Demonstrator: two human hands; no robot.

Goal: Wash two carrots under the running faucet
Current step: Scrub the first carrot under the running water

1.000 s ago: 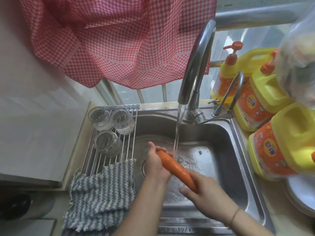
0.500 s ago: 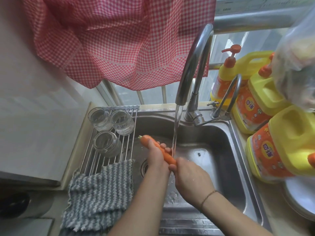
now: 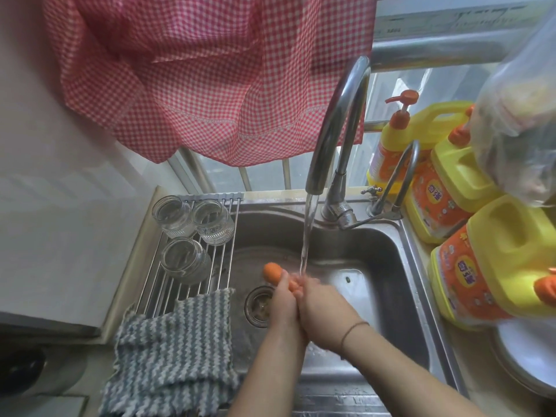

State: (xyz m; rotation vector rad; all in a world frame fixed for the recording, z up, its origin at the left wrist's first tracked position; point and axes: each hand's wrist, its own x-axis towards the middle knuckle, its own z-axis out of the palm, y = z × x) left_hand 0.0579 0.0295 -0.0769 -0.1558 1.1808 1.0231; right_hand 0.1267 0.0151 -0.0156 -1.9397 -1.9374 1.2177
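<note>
Under the faucet (image 3: pixel 337 124), over the steel sink (image 3: pixel 376 266), my left hand (image 3: pixel 284 299) and right hand (image 3: pixel 323 308) wrap one carrot (image 3: pixel 272 272), hiding all but its blunt, smooth orange end. Thin water (image 3: pixel 307 236) strikes my knuckles; the second carrot is nowhere visible.

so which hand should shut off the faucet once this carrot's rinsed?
Probably the right hand: it lies on the side of the faucet base, at the sink's back right. The left hand grips the carrot and can keep holding it.
</note>
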